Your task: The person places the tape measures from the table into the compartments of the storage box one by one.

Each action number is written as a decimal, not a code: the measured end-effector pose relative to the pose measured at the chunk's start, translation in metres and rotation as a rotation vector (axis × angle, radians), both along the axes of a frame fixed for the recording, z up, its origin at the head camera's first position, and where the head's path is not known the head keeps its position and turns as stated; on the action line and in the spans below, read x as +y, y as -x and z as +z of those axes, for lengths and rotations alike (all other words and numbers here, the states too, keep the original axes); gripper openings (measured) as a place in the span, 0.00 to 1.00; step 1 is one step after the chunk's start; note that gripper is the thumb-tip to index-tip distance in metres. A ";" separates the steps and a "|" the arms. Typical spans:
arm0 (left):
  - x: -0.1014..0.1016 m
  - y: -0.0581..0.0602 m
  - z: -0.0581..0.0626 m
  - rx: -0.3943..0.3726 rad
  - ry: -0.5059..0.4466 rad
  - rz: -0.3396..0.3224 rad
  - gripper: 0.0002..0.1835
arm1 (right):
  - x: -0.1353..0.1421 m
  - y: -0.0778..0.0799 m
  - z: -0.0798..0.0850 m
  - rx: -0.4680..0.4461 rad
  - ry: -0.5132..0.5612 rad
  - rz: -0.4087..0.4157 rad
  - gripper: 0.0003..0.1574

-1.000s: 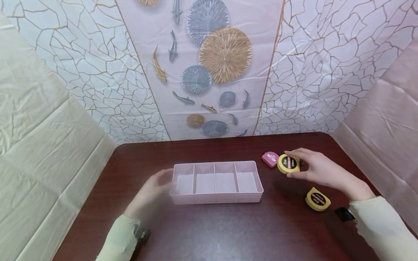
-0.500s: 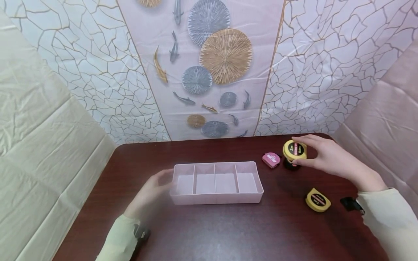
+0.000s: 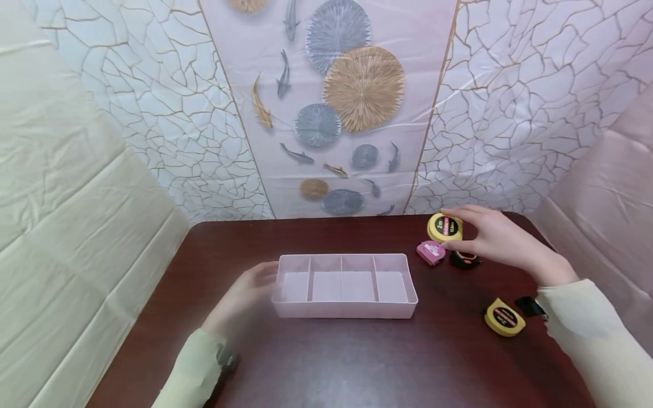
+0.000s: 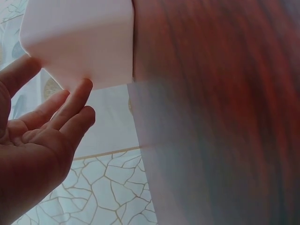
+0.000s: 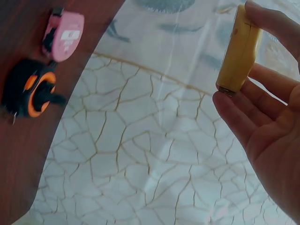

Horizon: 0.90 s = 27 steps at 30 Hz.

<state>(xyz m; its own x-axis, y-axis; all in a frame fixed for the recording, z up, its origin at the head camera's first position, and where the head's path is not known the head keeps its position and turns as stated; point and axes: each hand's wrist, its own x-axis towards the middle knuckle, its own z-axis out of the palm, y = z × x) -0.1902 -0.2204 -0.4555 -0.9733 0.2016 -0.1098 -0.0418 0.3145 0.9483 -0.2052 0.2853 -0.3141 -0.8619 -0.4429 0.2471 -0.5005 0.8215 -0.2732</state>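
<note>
- One yellow tape measure [image 3: 446,227], right of frame center, pinched in the right hand [image 3: 499,241].
- Just carried left, baring the black tape measure [image 3: 465,260]; nearer the tray [image 3: 347,310], still outside.
- Touching tray, center-left, with left hand [image 3: 244,298] relaxed.

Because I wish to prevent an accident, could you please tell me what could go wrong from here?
The rounded yellow tape measure, pinched by the right hand above the dark wood-grained table, might slip and drop.
If it falls here, it could strike the small pink tape measure or the round black-and-orange tape measure.
The left hand touches the light pink plastic tray, so a push might slide it.
</note>
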 end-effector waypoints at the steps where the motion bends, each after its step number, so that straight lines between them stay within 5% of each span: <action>1: 0.000 0.001 0.000 0.008 0.011 -0.001 0.31 | -0.003 0.002 -0.001 -0.007 0.006 0.007 0.43; 10: 0.003 -0.001 0.000 -0.053 -0.081 -0.006 0.33 | -0.025 0.018 0.004 0.016 -0.007 0.078 0.44; 27: 0.001 0.002 0.000 -0.014 -0.001 0.015 0.34 | -0.071 0.040 0.025 0.082 0.035 0.168 0.43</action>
